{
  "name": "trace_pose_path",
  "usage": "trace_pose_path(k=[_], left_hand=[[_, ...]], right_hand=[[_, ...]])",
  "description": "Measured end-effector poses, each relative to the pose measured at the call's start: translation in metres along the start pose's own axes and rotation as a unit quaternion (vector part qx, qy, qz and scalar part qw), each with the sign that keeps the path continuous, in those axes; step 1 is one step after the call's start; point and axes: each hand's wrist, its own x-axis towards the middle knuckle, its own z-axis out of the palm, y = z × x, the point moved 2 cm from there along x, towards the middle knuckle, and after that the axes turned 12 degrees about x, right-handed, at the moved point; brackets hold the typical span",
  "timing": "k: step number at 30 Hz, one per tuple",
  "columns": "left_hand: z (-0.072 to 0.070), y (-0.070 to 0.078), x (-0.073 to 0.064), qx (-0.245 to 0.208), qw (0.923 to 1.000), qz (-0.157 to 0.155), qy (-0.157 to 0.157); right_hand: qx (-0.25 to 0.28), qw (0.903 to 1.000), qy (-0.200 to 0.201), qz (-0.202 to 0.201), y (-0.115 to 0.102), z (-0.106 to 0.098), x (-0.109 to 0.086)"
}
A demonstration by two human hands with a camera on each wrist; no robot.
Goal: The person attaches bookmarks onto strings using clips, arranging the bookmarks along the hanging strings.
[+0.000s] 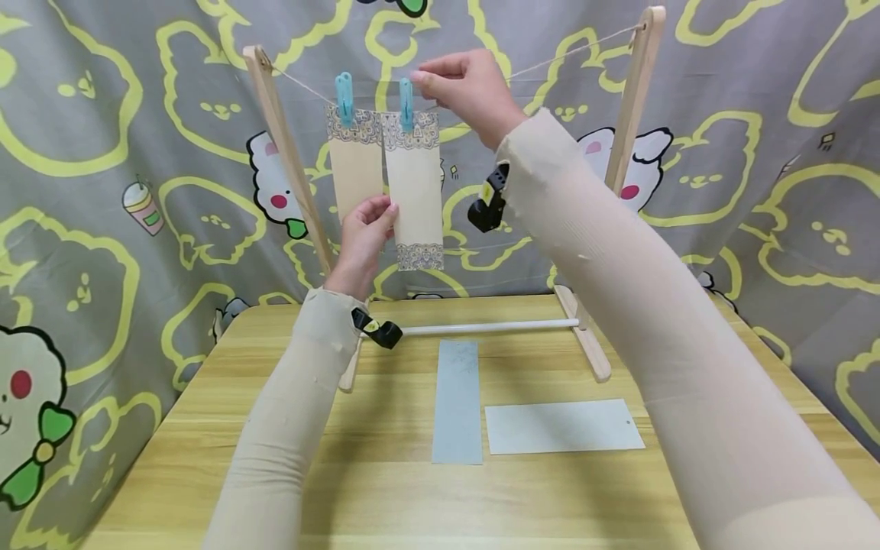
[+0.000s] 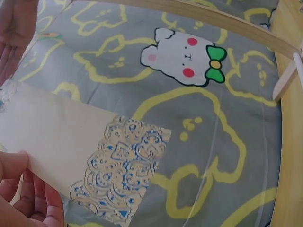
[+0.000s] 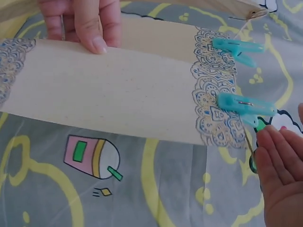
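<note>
A cream paper card [image 1: 416, 187] with ornate blue-patterned ends hangs from a thin string, held by a blue clothespin [image 1: 406, 105]. My left hand [image 1: 363, 233] pinches the card's left edge between thumb and fingers. Beside it hangs a similar, tanner card [image 1: 356, 164] under a second blue clothespin [image 1: 345, 101], partly behind my left hand. My right hand [image 1: 474, 93] is at the upper end of the first clothespin. In the right wrist view, the right hand's fingers [image 3: 279, 156] look extended, apart from that clothespin [image 3: 246, 103], which grips card and string.
The string [image 1: 577, 52] runs between two wooden posts [image 1: 631, 114], joined low down by a white rod [image 1: 491, 327]. On the wooden table lie a blue-grey card [image 1: 458, 405] and a paler card [image 1: 564, 428]. A patterned grey curtain [image 1: 777, 69] stands behind.
</note>
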Motion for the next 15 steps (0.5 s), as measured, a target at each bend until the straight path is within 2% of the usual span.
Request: trace_pose_path(k=[3,8,15], left_hand=[[-0.001,-0.001,0.0,-0.003,1.0,0.001,0.001],[-0.006,-0.007,-0.003,-0.006,0.9999,0.013,0.003],[-0.012,-0.02,-0.011,0.019,0.998,0.056,-0.022]], right_hand=[[0.048,0.9988,-0.003,0.005,0.006,-0.011,-0.005],[0.099,0.9949,0.003,0.018,0.017,-0.031,-0.022],[0.104,0.9942,-0.01,0.024,0.035,-0.061,-0.059]])
